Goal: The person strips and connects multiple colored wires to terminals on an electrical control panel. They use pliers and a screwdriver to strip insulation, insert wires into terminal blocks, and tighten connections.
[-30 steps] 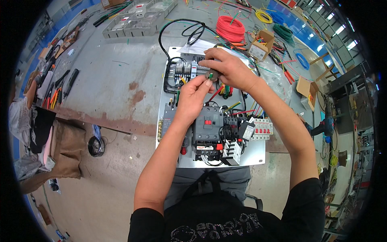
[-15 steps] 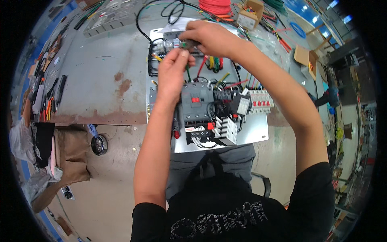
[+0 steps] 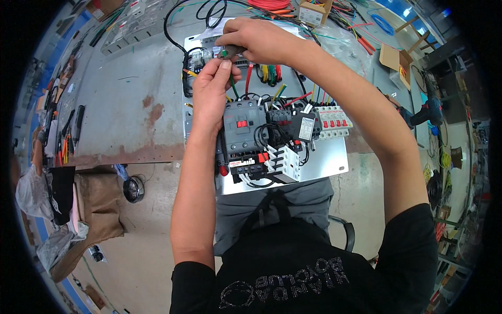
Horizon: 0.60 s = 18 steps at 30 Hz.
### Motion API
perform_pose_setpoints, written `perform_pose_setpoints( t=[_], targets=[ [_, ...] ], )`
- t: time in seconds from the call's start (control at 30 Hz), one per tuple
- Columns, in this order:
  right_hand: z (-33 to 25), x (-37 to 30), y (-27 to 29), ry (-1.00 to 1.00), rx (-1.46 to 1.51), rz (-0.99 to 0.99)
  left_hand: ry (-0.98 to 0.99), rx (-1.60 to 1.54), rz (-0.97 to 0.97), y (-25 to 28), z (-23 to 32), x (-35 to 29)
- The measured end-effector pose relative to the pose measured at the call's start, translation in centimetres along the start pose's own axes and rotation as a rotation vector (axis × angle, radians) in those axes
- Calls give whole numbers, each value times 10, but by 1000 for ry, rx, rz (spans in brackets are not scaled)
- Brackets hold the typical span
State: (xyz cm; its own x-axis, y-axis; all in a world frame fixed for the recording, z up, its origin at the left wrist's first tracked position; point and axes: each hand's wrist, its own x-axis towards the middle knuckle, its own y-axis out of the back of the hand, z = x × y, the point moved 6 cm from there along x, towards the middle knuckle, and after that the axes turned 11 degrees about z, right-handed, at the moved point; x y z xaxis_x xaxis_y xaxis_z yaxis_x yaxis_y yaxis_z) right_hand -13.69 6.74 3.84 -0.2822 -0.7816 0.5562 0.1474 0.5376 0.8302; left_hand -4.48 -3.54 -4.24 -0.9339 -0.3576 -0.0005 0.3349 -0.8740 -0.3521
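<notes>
- One grey workbench (image 3: 115,110); one metal plate (image 3: 329,162) overhangs its near edge.
- Left hand (image 3: 210,86): fingers pinching one green wire (image 3: 234,87), plate's eleven o'clock.
- Right hand (image 3: 264,43): fingers closed round one dark tool (image 3: 236,49).
- Four red switches (image 3: 333,124): three o'clock.

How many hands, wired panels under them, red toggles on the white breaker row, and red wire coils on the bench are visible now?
Hands (left, right): 2
Wired panel: 1
Red toggles: 4
Red wire coil: 1
Total: 8
</notes>
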Motion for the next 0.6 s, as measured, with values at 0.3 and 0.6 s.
perform_pose_setpoints(
  t=[0.3,0.6],
  targets=[
    [0,1,-3,59,61,36,-16,-26,-22,-1,-1,-1],
    [3,1,-7,63,140,28,-45,-18,-27,-2,0,-3]
  ],
)
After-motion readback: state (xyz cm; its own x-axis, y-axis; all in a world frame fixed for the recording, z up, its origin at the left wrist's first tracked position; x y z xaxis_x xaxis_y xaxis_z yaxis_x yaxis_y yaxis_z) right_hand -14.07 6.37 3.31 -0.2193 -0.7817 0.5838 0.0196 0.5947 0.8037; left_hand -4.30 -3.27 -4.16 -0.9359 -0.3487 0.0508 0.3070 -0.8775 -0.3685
